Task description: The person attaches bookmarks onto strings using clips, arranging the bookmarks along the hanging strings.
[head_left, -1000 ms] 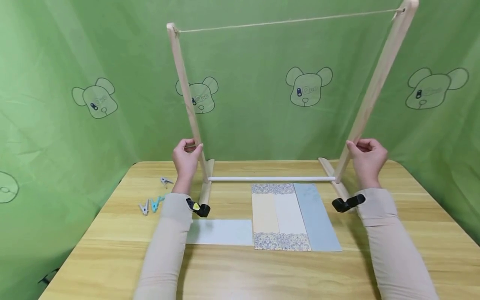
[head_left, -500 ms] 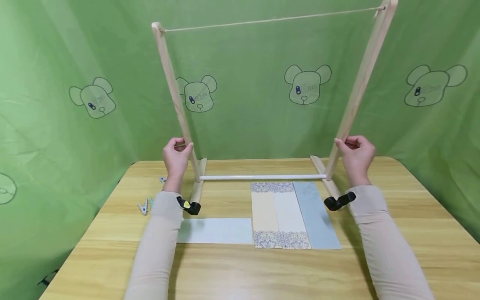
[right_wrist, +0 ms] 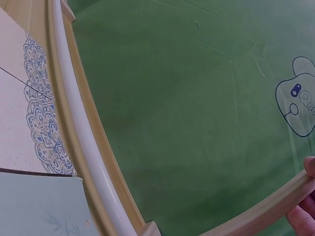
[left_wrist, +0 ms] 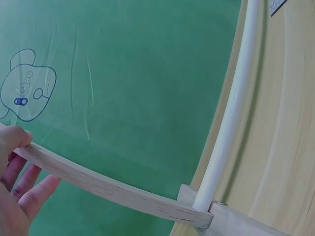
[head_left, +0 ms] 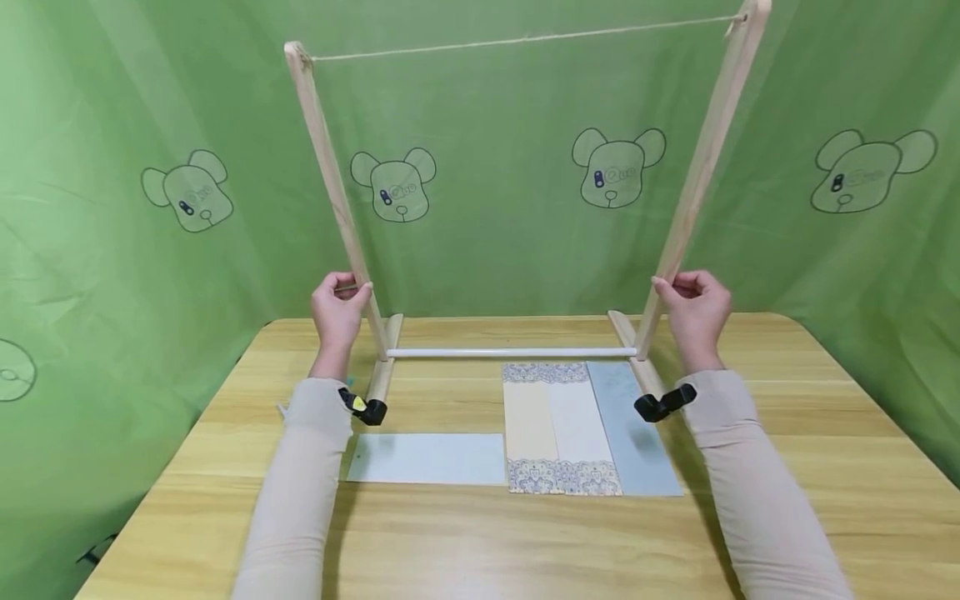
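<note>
A wooden stand (head_left: 708, 150) has two uprights, a white crossbar (head_left: 510, 352) low down and a string (head_left: 525, 38) tied between the tops. My left hand (head_left: 337, 312) pinches the left upright between thumb and fingers, low above the foot. On the opposite side my right hand (head_left: 697, 312) grips the right upright at a similar height. Close up, the left wrist view has the left fingers (left_wrist: 37, 194) along the upright; the right wrist view catches only part of the right hand (right_wrist: 302, 219) at its edge.
In front of the crossbar lie a cream card (head_left: 531, 421) and a white card (head_left: 581, 421) with blue lace patterns, beside a blue card (head_left: 633, 429). A pale card (head_left: 427, 458) lies crosswise to their left. Clips (head_left: 282, 410) are mostly hidden by the left sleeve. Green cloth (head_left: 495, 233) hangs behind.
Both hands have shifted the stand to the left across the table, still holding its uprights. The cards stay put, while the left sleeve now covers most of the clips.
</note>
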{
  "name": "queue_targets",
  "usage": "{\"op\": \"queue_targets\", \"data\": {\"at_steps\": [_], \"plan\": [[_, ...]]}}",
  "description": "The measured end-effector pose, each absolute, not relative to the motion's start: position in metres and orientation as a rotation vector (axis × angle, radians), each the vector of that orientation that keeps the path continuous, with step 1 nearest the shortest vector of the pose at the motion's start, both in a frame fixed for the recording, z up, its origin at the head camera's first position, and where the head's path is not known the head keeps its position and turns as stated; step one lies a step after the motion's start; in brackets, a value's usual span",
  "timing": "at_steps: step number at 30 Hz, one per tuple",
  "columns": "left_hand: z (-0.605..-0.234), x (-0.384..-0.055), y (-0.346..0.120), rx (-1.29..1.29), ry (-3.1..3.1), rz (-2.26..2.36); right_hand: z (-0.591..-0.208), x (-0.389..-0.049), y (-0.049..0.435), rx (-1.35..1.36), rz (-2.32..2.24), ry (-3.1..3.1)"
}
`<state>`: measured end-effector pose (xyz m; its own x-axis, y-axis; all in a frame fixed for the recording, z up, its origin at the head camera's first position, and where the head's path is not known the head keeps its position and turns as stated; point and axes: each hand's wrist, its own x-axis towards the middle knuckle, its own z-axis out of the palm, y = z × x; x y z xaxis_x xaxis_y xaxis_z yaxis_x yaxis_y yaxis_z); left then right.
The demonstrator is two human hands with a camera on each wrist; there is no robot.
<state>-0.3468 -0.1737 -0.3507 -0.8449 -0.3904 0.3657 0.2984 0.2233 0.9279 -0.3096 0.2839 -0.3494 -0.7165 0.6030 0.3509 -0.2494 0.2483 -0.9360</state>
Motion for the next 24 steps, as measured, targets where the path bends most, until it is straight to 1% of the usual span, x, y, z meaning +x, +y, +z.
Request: {"op": "queue_targets", "data": {"at_steps": [19,24], "plan": [[-0.3509,-0.3436,-0.1754,0.102,-1.972,-1.642,-0.3483,-0.3064,0.2783,-0.35,1.498,-1.895],[-0.3506,-0.343,-0.1766,0.106,-1.981,-1.641,-0.3471,-0.3051,0.28,-0.319,1.482,-1.933]]}}
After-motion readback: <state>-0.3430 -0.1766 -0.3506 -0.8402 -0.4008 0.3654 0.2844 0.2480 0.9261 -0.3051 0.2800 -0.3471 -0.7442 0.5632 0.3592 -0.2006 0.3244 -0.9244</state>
